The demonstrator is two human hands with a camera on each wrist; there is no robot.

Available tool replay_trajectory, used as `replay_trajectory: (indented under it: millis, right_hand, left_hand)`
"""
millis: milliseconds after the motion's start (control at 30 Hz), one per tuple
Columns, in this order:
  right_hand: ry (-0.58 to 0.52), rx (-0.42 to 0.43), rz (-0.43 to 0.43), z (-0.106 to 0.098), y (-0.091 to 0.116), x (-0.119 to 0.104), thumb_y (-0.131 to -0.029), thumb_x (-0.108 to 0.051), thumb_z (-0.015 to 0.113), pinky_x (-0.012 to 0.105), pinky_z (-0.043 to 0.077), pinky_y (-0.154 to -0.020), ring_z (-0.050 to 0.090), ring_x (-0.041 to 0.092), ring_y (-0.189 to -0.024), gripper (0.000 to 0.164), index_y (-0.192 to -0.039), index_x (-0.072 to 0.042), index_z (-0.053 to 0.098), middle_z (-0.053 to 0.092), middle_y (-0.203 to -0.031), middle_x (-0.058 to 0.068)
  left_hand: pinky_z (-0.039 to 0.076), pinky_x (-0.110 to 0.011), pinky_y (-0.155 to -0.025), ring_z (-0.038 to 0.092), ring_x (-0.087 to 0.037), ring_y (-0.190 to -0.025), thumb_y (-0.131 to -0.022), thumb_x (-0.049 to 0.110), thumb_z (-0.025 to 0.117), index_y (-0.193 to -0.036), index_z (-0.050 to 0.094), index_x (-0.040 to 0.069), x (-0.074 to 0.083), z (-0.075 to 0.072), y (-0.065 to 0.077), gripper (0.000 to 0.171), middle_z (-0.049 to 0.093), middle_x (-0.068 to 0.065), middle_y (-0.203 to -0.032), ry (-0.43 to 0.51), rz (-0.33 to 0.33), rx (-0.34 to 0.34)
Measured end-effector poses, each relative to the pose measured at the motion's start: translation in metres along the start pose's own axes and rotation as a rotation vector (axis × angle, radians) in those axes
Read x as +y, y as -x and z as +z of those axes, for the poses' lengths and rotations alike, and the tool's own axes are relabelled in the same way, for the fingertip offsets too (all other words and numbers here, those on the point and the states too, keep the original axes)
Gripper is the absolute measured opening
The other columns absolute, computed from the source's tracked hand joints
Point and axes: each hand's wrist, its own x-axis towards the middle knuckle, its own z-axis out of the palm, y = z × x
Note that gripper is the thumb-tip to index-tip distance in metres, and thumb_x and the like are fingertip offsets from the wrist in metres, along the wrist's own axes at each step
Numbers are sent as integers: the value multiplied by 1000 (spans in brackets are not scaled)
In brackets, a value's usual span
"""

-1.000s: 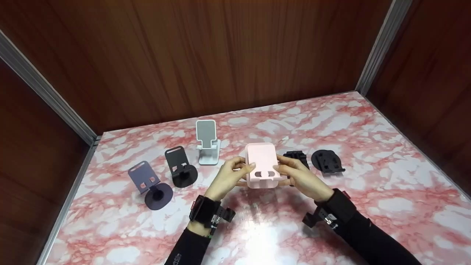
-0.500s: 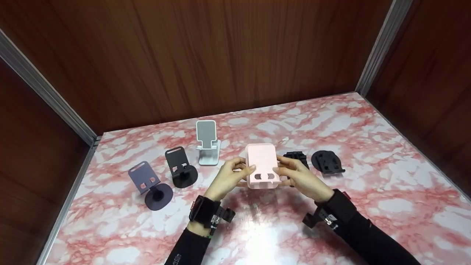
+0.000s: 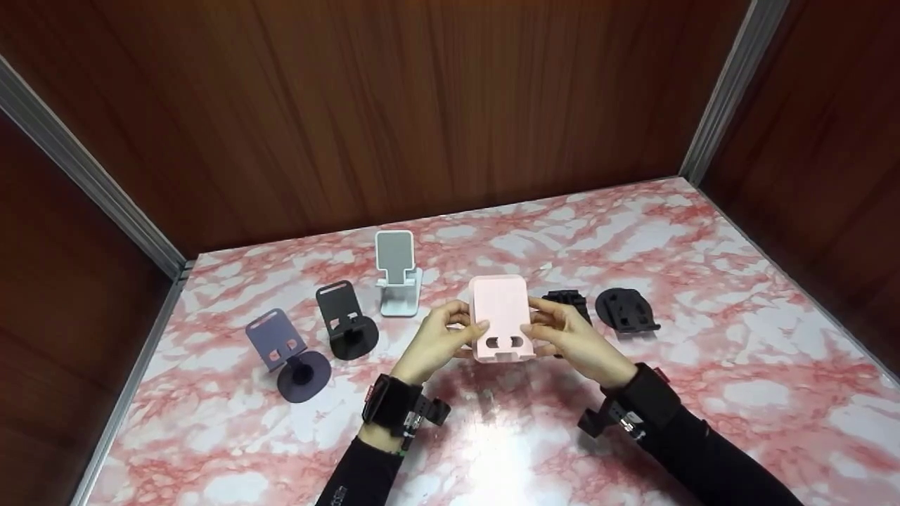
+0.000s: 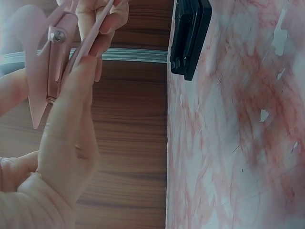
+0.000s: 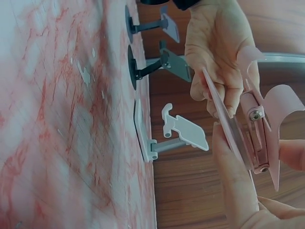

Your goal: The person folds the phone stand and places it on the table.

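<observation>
Between both hands, above the table, is a pink folding phone stand (image 3: 500, 309), its plate with two cutouts facing up in the head view. My left hand (image 3: 443, 334) grips its left edge, thumb on the front plate. On the opposite edge my right hand (image 3: 573, 341) pinches it, with the thumb near the right cutout. Both wrist views show the stand side-on: a hinged arm with screws joins the base and the plate (image 5: 274, 138), which stand a little apart. Some fingers are hidden behind the stand.
Left of the hands stand a white phone stand (image 3: 399, 302), a black one (image 3: 354, 337) and a purple one (image 3: 304, 376). Two folded black stands lie to the right: one (image 3: 568, 299) partly behind my right hand, one round-based (image 3: 626, 309). Wooden walls (image 3: 450, 105) surround the marbled table.
The pink stand's front plate has tilted slightly at its hinge: its lower lip looks narrower and the cutouts show more fully. Both hands keep their grip in nearly the same place.
</observation>
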Motion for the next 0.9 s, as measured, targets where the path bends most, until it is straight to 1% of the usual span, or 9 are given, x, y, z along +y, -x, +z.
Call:
replay_trajectory:
  millis: [167,400,533,600,667,733,800,867,900]
  right_hand:
    - [1,-1,-13,0,1,0,-95,-5,59,31,57,-74,63,25,-101,64,-147,9,25,58,-124,21]
    - [-1,-44,-27,-2,3,-1,-95,-6,61,40,58,-78,63,30,-103,63,-147,7,27,58,-123,23]
    - [30,-43,-14,-3,4,-5,-95,-9,61,43,56,-83,63,31,-105,64,-147,7,27,57,-124,24]
    - [69,-37,-1,-4,4,-8,-95,-11,62,43,55,-86,62,31,-107,65,-147,6,27,56,-125,25]
    - [149,-33,3,-5,4,-10,-95,-16,63,42,54,-88,60,31,-110,66,-147,5,28,55,-127,25]
    - [278,-29,-16,-6,4,-13,-96,-20,63,41,53,-89,59,32,-112,67,-147,6,30,56,-128,25]
    - [443,-19,-68,-7,4,-14,-96,-24,62,41,52,-91,58,32,-114,64,-146,7,34,56,-129,24]
    - [597,6,-138,-8,4,-15,-98,-25,60,41,51,-91,59,31,-113,59,-143,7,39,56,-130,23]
    - [674,25,-177,-9,4,-15,-98,-24,59,41,51,-87,62,32,-105,55,-142,7,42,59,-126,22]
  left_hand:
    - [60,-38,-65,66,-20,-76,-92,9,66,-107,54,-8,0,1,0,26,60,-11,-91,0,9,-2]
    - [60,-39,-65,67,-21,-74,-91,9,67,-106,54,-6,1,1,2,25,60,-11,-91,-31,21,-12]
    - [60,-39,-66,66,-20,-74,-91,9,67,-105,54,-6,1,1,1,24,59,-10,-91,3,23,-13]
    - [60,-39,-65,66,-20,-74,-92,9,66,-105,54,-5,1,2,0,23,58,-9,-90,31,29,-15]
    - [60,-39,-64,66,-19,-72,-92,9,66,-104,54,-5,1,2,0,22,58,-9,-89,52,31,-14]
    - [60,-39,-64,65,-18,-71,-92,9,66,-104,54,-5,1,2,0,22,58,-8,-89,64,30,-10]
    - [60,-38,-64,65,-18,-70,-92,10,65,-104,54,-5,1,1,1,22,58,-9,-89,72,26,-8]
    - [60,-38,-64,65,-18,-70,-92,10,65,-104,54,-6,1,1,1,23,58,-9,-89,78,19,-2]
    - [60,-38,-64,65,-17,-70,-92,10,65,-104,54,-5,1,1,1,23,58,-9,-89,81,14,1]
